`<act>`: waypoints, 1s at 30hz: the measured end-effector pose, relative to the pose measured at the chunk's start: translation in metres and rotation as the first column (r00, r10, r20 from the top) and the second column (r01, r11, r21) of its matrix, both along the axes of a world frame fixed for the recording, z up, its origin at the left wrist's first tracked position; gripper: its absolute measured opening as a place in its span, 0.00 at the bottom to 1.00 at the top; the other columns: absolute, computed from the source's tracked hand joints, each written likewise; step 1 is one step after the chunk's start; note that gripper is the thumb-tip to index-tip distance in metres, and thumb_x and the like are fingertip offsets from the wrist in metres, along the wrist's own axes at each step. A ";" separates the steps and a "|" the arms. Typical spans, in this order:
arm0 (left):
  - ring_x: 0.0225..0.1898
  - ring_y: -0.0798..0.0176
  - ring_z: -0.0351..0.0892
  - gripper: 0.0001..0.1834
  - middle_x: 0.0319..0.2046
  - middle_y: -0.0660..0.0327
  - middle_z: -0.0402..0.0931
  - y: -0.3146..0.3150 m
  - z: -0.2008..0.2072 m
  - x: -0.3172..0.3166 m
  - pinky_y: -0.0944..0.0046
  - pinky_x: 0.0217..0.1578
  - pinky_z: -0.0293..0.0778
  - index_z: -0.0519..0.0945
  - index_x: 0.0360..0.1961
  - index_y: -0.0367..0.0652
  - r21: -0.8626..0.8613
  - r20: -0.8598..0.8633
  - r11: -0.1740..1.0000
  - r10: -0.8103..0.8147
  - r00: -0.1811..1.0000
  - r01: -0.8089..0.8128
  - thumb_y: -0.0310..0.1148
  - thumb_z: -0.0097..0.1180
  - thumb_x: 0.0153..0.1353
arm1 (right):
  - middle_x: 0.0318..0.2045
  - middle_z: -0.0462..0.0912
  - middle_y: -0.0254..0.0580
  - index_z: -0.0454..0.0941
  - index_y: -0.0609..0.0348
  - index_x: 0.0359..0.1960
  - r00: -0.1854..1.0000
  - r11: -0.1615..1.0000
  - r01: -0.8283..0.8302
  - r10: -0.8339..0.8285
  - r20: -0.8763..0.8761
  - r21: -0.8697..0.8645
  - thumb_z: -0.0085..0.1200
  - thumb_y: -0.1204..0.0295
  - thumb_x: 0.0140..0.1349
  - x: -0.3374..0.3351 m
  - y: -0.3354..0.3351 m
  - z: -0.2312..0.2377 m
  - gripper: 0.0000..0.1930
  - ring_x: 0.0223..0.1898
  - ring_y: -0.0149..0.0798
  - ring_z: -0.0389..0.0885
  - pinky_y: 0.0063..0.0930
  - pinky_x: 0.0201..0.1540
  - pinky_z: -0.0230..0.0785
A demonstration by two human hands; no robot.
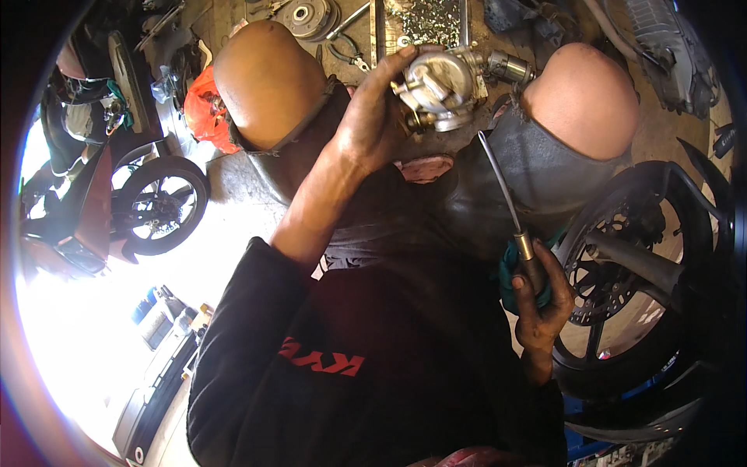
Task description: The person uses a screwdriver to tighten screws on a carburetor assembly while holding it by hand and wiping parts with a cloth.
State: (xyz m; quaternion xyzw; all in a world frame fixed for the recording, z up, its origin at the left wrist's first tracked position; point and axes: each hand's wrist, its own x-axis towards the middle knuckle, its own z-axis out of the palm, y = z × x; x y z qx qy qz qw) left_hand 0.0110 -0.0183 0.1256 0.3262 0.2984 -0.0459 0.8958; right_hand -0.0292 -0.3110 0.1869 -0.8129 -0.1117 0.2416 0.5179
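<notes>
My left hand (367, 132) is closed around one side of a metal carburetor (437, 87), held up between my knees. Its round, silvery body faces me, and a brass-coloured fitting shows at its lower left. Lower and to the right, my right hand (543, 315) grips a screwdriver (502, 183) by its dark handle, below a brass-coloured collar. The long thin shaft points up and left, its tip below the carburetor and apart from it. A teal cloth (507, 276) lies against the handle and the fingers of my right hand.
A motorcycle wheel (574, 366) with a brake disc stands close at my right. Another motorcycle's wheel (198, 191) is at the left. Pliers (348, 54), a tray of small parts (379, 31) and a round metal part (311, 17) lie ahead. A red bag (204, 113) sits beside my left knee.
</notes>
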 end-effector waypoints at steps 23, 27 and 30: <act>0.53 0.55 0.75 0.27 0.52 0.55 0.75 0.000 -0.032 -0.038 0.54 0.55 0.72 0.69 0.58 0.42 -0.679 0.179 0.734 0.198 0.964 -0.024 0.51 0.38 0.68 | 0.44 0.80 0.57 0.72 0.72 0.51 0.997 0.998 -0.057 0.058 0.043 -0.027 0.60 0.76 0.54 0.000 0.043 0.005 0.22 0.42 0.44 0.82 0.32 0.48 0.72; 0.54 0.54 0.74 0.25 0.53 0.53 0.74 0.001 -0.023 -0.030 0.54 0.58 0.70 0.69 0.58 0.41 -0.673 0.070 0.731 0.212 0.975 -0.111 0.47 0.37 0.70 | 0.43 0.80 0.57 0.72 0.73 0.51 0.994 0.999 -0.050 0.051 0.099 -0.009 0.59 0.77 0.54 -0.002 0.043 0.004 0.23 0.40 0.42 0.82 0.31 0.46 0.72; 0.54 0.55 0.74 0.26 0.54 0.55 0.73 0.001 -0.024 -0.031 0.52 0.58 0.70 0.68 0.59 0.43 -0.678 0.028 0.720 0.225 0.974 -0.147 0.49 0.38 0.69 | 0.43 0.80 0.57 0.71 0.74 0.52 0.999 0.999 -0.021 0.020 0.036 0.028 0.59 0.78 0.54 -0.002 0.043 0.005 0.23 0.42 0.43 0.81 0.30 0.48 0.71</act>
